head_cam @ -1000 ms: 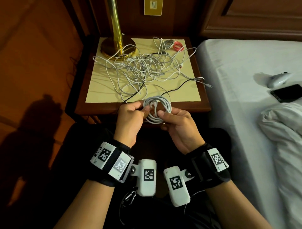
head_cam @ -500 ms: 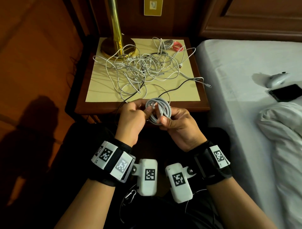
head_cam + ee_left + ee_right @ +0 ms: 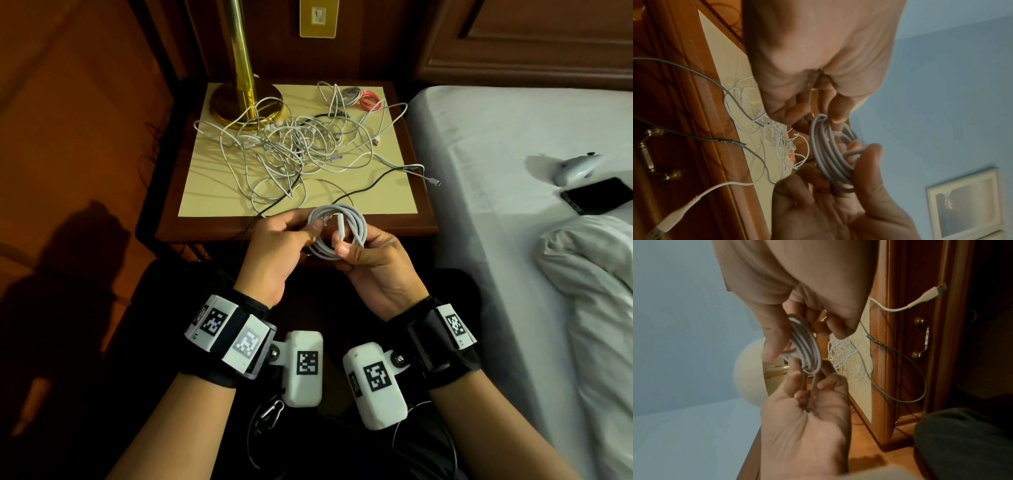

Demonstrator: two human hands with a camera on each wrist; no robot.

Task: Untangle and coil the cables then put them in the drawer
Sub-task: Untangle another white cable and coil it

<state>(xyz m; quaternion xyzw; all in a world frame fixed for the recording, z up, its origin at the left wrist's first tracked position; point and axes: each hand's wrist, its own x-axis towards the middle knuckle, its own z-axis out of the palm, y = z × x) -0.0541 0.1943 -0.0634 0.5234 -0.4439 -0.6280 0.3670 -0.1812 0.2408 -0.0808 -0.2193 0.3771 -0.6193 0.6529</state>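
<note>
A coiled grey-white cable (image 3: 337, 226) hangs in the air just in front of the nightstand (image 3: 424, 219), held by both hands. My left hand (image 3: 310, 228) pinches the coil's left side between thumb and fingers. My right hand (image 3: 346, 246) grips its lower right, thumb by a white end that stands across the middle. The left wrist view shows the coil (image 3: 826, 155) edge-on, as does the right wrist view, coil (image 3: 807, 345). A tangle of white cables (image 3: 298, 147) covers the nightstand top. The drawer is shut; its brass handle (image 3: 925, 339) shows on the front.
A brass lamp base (image 3: 246, 102) stands at the back left of the nightstand, a red cable (image 3: 370, 101) at the back right. A black cable (image 3: 359, 192) trails over the front edge. To the right lies a bed (image 3: 496, 240) with a phone (image 3: 599, 195).
Both hands have turned the coil a little and lifted it slightly. The cable's white end now stands across the coil's middle by the right thumb.
</note>
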